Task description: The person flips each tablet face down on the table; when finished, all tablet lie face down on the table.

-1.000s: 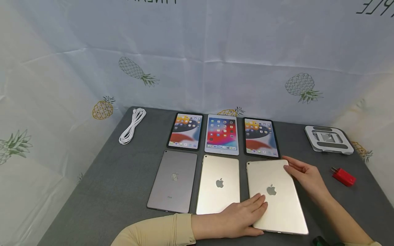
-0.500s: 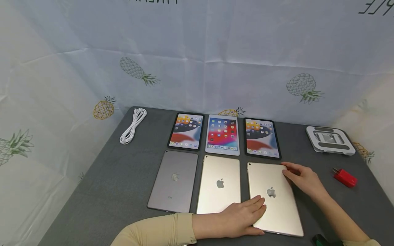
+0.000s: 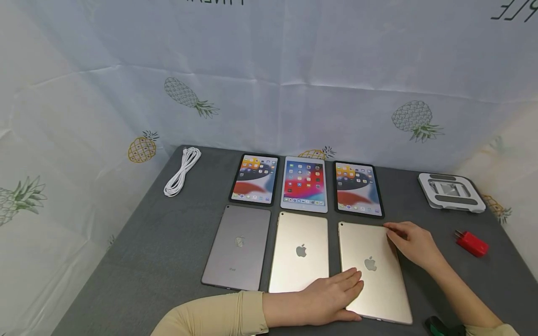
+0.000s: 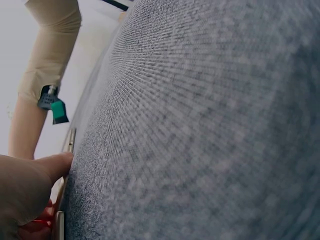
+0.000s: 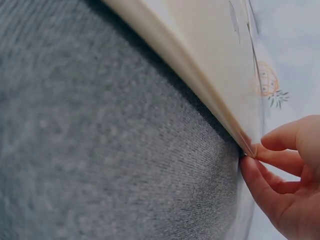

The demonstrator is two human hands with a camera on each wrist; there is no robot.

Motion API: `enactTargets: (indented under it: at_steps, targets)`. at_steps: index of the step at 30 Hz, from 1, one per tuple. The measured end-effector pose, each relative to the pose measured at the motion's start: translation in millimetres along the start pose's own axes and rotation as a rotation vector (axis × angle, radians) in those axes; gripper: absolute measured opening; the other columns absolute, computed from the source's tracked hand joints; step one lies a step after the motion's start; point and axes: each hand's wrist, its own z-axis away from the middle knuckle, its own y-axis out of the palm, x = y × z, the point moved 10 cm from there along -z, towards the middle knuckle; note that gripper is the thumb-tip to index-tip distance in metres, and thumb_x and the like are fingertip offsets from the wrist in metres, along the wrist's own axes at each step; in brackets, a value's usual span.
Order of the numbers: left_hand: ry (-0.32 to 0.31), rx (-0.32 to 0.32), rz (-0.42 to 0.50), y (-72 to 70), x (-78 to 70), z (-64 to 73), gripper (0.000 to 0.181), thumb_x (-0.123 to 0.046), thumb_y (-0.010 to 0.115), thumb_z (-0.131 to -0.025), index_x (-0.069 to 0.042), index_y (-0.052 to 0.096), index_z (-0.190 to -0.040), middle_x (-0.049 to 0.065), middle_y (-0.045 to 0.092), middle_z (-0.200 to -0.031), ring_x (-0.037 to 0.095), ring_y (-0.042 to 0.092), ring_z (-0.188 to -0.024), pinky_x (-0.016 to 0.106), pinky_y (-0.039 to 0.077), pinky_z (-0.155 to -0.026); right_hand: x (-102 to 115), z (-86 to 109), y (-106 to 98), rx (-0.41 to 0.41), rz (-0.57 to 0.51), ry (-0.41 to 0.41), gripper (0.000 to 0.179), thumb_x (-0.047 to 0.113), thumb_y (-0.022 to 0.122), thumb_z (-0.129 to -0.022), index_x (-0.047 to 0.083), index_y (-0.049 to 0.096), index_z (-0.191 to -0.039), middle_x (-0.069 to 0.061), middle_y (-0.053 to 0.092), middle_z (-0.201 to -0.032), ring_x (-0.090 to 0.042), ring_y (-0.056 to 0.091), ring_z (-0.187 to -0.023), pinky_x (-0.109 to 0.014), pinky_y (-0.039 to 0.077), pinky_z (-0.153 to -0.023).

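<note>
Where the left side of the table (image 3: 147,261) ends, pale cloth (image 3: 63,116) printed with pineapples hangs; it continues, creased and bluish, across the back, with cut-off lettering along the top, and returns pale on the right. The tabletop is dark grey; both wrist views show a fine, woven-looking texture.

At far left lies a bundled white cable (image 3: 182,171). Next come two rows of tablets, all flat. Back row, screens lit: left black tablet (image 3: 254,179), white tablet (image 3: 304,184), right black tablet (image 3: 358,189). Front row, backs up: grey tablet (image 3: 237,247), middle gold tablet (image 3: 300,233), right gold tablet (image 3: 376,289).

The left sleeve (image 3: 214,312) crosses in front of the grey tablet; the forearm hides the middle gold tablet's near end. The left hand (image 3: 329,296), fingers extended, rests on the right gold tablet's left side, gripping nothing. The right hand (image 3: 414,242), fingers bent, pinches that tablet's far right corner.

Further right, well apart from the tablets, lie a folded stand (image 3: 451,192) and, nearer, a red charger (image 3: 472,243), prongs pointing left.
</note>
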Motion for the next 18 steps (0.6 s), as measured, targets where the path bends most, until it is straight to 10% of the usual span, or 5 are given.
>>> enactTargets:
  at_steps: [18]
  targets:
    - [0.012,0.003,0.006,1.3,-1.8,0.3,0.062,-0.052,0.046,-0.1,-0.007,0.051,-0.141,0.009,0.047,-0.146,0.019,0.033,-0.141,0.017,0.031,-0.107,9.8,1.8,-3.7,-0.102,0.042,-0.057,0.014,-0.003,0.071,-0.081,-0.002,0.075,-0.095,-0.019,0.068,-0.093,-0.022,0.058,-0.069,-0.029,0.048,-0.054]
